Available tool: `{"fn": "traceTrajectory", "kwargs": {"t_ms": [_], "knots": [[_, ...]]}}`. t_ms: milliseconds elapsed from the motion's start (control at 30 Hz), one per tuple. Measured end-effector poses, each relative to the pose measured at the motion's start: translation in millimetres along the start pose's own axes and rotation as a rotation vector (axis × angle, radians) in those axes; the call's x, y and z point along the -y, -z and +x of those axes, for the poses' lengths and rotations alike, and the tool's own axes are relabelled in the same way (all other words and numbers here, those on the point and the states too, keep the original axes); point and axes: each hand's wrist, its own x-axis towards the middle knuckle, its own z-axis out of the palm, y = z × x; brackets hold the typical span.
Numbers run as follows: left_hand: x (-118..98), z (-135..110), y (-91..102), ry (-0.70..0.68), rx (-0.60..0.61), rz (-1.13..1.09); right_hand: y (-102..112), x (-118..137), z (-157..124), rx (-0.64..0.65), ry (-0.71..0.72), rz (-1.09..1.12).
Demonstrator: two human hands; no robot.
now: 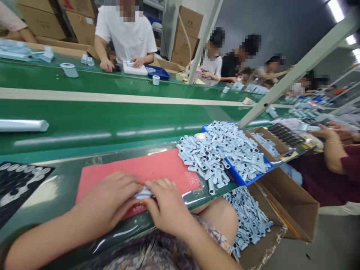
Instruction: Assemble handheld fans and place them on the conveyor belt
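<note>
Over a pink mat [157, 167] on the bench, my left hand [112, 197] and my right hand [167, 204] meet around a small light-blue plastic piece [144, 193]. Fingers and thumbs of both hands are closed on it, covering most of its surface. Just right of the mat lies a heap of similar light-blue pieces [201, 157], many with a dark oval spot. More of them fill a blue tray [233, 174] behind and beside the heap. A black sheet [21, 183] with a row of pale round shapes lies to the left of my left hand.
Beyond the bench runs a green conveyor [126, 116] carrying a pale tube-like part [24, 125]. A slanted metal post [295, 71] crosses at right. Beside my knee, a cardboard box [270, 240] holds more pieces. Co-workers sit opposite, and another person's hand [329, 131] is at right.
</note>
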Motion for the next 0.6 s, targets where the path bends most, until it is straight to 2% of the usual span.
{"fn": "traceTrajectory", "kwargs": {"t_ms": [100, 300, 433, 533, 600], "knots": [[-1.8, 1.7, 5.9, -0.021, 0.084, 0.01, 2.1, -2.9, -2.5, 0.027, 0.046, -0.005], [-3.6, -2.9, 2.1, 0.008, 0.084, 0.064, -4.0, -4.9, -3.1, 0.02, 0.061, -0.092], [-4.3, -2.1, 4.2, -0.038, 0.111, 0.155, -5.0, -1.9, -0.3, -0.011, 0.056, -0.059], [4.6, 4.4, 9.9, -0.129, 0.094, 0.302, 3.2, -3.8, -4.9, -0.137, 0.103, 0.017], [23.3, 18.0, 18.4, -0.14, 0.07, 0.271, 14.0, -13.2, -15.2, -0.335, 0.085, 0.012]]}}
